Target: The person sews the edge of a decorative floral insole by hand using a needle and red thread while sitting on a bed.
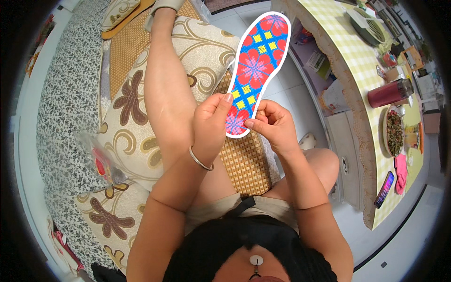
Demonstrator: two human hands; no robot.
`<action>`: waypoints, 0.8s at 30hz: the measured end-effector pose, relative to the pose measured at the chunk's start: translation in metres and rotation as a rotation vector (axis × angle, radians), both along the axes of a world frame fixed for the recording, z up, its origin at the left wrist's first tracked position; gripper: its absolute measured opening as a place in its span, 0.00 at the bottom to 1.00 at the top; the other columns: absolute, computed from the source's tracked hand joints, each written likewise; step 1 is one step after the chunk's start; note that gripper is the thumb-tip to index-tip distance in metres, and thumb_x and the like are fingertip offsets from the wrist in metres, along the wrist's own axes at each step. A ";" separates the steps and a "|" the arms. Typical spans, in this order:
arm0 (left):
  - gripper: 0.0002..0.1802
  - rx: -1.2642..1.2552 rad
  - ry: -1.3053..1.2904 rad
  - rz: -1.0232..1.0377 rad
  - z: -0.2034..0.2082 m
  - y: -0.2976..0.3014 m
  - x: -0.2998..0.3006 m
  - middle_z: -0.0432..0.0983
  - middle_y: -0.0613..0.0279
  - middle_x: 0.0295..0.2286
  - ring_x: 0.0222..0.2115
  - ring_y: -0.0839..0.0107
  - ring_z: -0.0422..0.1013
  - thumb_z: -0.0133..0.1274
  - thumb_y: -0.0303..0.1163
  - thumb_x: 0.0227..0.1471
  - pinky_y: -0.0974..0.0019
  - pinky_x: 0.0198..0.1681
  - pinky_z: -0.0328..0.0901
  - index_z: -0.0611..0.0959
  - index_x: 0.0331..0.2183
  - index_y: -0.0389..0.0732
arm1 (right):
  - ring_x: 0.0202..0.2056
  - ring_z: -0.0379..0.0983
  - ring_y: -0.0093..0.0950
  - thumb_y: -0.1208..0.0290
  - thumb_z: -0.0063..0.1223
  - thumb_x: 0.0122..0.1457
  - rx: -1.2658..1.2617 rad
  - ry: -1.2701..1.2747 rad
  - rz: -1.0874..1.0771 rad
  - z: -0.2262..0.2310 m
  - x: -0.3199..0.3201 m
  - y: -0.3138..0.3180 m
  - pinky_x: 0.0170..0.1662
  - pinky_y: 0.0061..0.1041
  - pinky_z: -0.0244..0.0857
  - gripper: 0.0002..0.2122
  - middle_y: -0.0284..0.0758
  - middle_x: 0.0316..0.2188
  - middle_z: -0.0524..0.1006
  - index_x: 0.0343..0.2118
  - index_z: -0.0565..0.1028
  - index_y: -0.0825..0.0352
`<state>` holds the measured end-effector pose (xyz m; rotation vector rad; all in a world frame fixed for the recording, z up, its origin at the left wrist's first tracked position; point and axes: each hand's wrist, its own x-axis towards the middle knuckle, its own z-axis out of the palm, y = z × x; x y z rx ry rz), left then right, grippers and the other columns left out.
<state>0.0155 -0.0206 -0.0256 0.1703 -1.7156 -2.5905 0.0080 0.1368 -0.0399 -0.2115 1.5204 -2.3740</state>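
white edging round a face of red, blue and yellow patterned stitching: the insole [257, 68], raised in front of the lap, toe end pointing away from the body, heel end nearest.

left hand [210, 123] at the insole's left edge near the heel: thumb flat on the patterned face, fingers tucked behind, a pinch. this probably carries most of the weight. right hand [276, 124] at the opposite edge, a little lower: thumb tip and curled forefinger pinching the rim. whether anything thin sits between those fingertips is too small to tell. gripping only the heel part seems to leave the rest of the pattern bare to the eye; two edges held likely stop it twisting.

bracelet [201, 160] on the left wrist, below the insole. woven mat [246, 162] directly beneath the heel end, on the seat. flowered cushion [206, 42] left of the insole, partly under the outstretched leg, perhaps as padding.

right of the insole, a table [347, 49] under a checked cloth. bottle [386, 94], plate of food [393, 134] and phone [384, 189] all stand or lie well apart from the insole, which presumably leaves both elbows free room.
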 end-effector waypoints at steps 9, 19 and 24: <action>0.14 0.521 -0.258 -0.233 -0.002 -0.005 0.000 0.76 0.52 0.34 0.31 0.71 0.75 0.43 0.31 0.58 0.69 0.36 0.70 0.75 0.36 0.27 | 0.23 0.55 0.10 0.79 0.58 0.50 0.037 0.140 -0.029 0.009 0.017 0.002 0.27 0.11 0.52 0.07 0.19 0.20 0.61 0.32 0.74 0.70; 0.13 -0.175 0.118 -0.072 -0.002 0.007 0.013 0.76 0.64 0.25 0.24 0.80 0.68 0.50 0.36 0.55 0.75 0.28 0.64 0.79 0.32 0.34 | 0.13 0.53 0.11 0.76 0.56 0.52 0.034 -0.062 -0.253 0.029 0.037 0.024 0.16 0.13 0.43 0.06 0.23 0.15 0.67 0.22 0.70 0.65; 0.19 -1.107 0.989 0.163 0.052 0.018 0.048 0.77 0.52 0.32 0.33 0.62 0.73 0.59 0.30 0.44 0.68 0.37 0.67 0.77 0.38 0.31 | 0.14 0.54 0.10 0.76 0.56 0.52 0.015 -0.102 -0.393 0.038 0.067 0.044 0.15 0.12 0.42 0.06 0.25 0.16 0.70 0.22 0.71 0.66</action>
